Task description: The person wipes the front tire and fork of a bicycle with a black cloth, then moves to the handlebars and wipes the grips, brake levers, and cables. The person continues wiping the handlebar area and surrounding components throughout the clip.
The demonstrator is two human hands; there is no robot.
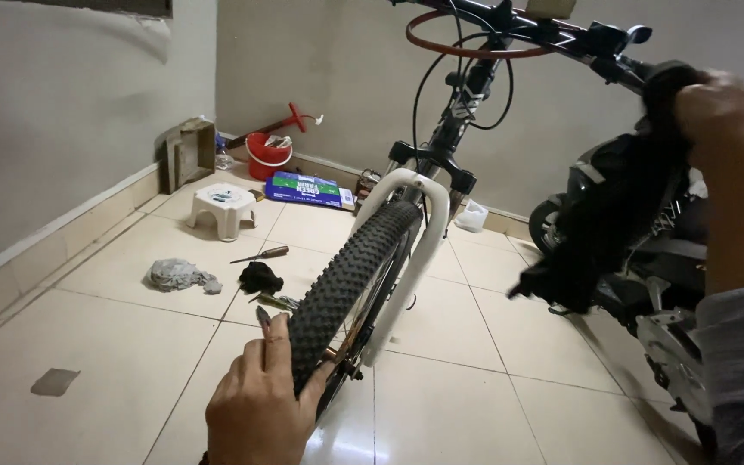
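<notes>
A bicycle stands in front of me with a knobby black front tyre (350,263) in a white fork (419,250). My left hand (260,405) rests on the near side of the tyre, fingers wrapped over its tread. Up at the right, my right hand (716,108) grips a black cloth (613,215) against the end of the handlebar (579,39). The cloth hangs down loosely from the grip. A thin red ring (467,52) hangs around the stem area.
On the tiled floor lie a grey rag (178,275), a black rag (260,277), a screwdriver (260,255) and small tools. A white stool (224,207), a blue box (307,189), a red bucket (269,157) and a wooden box (189,151) stand by the wall. A dark scooter (639,250) is at right.
</notes>
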